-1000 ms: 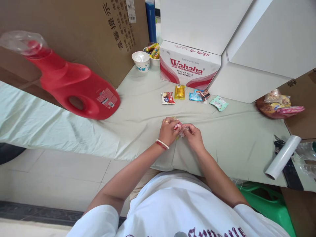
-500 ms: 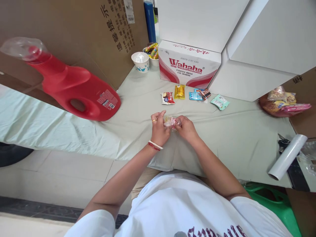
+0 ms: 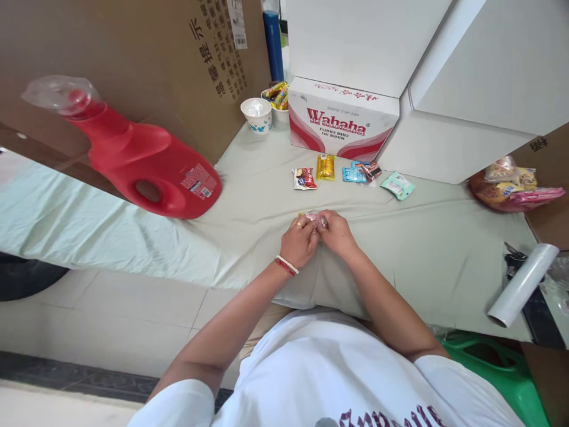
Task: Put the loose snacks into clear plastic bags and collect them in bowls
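Desk (image 3: 262, 178), cloth-covered: carries all items below. Carton (image 3: 344, 124), white and red: upright, between twelve and one o'clock from your hands. Left hand (image 3: 299, 244), yours: at seven o'clock of the held packet, fingers curled nearly closed, pinching it. Right hand (image 3: 338, 235), yours: at four o'clock, thumb and fingers likewise drawn together on its other end. Yellow packet (image 3: 326, 168): lying flat, between twelve and one, well apart from your grip. Held packet (image 3: 312, 217), pink and clear film: between your fingertips, over the near part of the desk, mostly covered; contents cannot be told. Handling, by judgement: very light, limp, crinkly, a little slippery, the film easily torn. Pinch it at the opposite ends with your fingertips; spare the middle from squeezing.
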`<state>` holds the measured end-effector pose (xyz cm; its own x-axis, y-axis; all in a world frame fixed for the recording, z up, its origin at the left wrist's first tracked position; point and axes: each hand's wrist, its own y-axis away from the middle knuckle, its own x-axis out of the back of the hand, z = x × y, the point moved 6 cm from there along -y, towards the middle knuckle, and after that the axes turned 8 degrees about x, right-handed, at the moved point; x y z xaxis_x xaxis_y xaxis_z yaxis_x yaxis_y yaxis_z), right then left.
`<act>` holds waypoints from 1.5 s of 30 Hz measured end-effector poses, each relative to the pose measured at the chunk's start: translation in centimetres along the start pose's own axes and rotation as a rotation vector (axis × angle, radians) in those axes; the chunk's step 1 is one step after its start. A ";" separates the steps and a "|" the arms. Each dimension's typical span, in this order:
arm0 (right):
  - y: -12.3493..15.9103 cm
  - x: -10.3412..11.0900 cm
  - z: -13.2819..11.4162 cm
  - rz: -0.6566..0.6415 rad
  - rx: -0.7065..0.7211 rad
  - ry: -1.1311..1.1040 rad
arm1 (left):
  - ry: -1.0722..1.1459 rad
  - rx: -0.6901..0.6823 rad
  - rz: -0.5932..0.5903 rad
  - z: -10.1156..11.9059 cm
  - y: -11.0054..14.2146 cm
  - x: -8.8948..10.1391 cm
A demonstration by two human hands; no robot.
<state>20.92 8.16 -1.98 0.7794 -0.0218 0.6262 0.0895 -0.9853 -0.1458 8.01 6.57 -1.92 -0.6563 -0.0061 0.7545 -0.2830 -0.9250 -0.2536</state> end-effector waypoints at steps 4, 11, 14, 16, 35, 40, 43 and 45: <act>0.5 0.7 0.9 0.110 -0.104 -0.308 | -0.164 0.007 0.005 0.3 0.5 -0.9; -0.2 0.0 -1.9 -0.151 0.219 0.058 | -0.061 -0.052 -0.097 0.2 1.0 -1.2; -0.4 -0.4 -2.1 -0.227 0.242 0.161 | 0.165 0.036 -0.016 -2.3 1.0 0.4; -0.4 -0.4 -2.1 -0.215 0.236 0.200 | 0.194 0.189 0.152 -4.6 0.8 1.5; 9.0 0.5 2.7 0.155 -0.369 -0.888 | 0.434 -0.329 0.150 6.4 5.9 -1.3; 9.6 0.6 3.2 0.142 -0.304 -0.997 | 0.676 -0.197 -0.010 5.8 5.2 -0.9; 9.9 2.8 4.7 0.201 -0.271 -0.896 | 0.586 -0.139 -0.061 5.2 5.3 0.6; 10.8 6.8 7.0 0.353 -0.289 -0.761 | 0.359 -0.098 -0.011 3.4 5.9 2.4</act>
<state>31.49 -1.46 -4.67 0.9422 -0.3155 -0.1131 -0.3142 -0.9489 0.0297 7.11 -0.24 0.48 -0.8512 0.1534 0.5020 -0.3459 -0.8832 -0.3166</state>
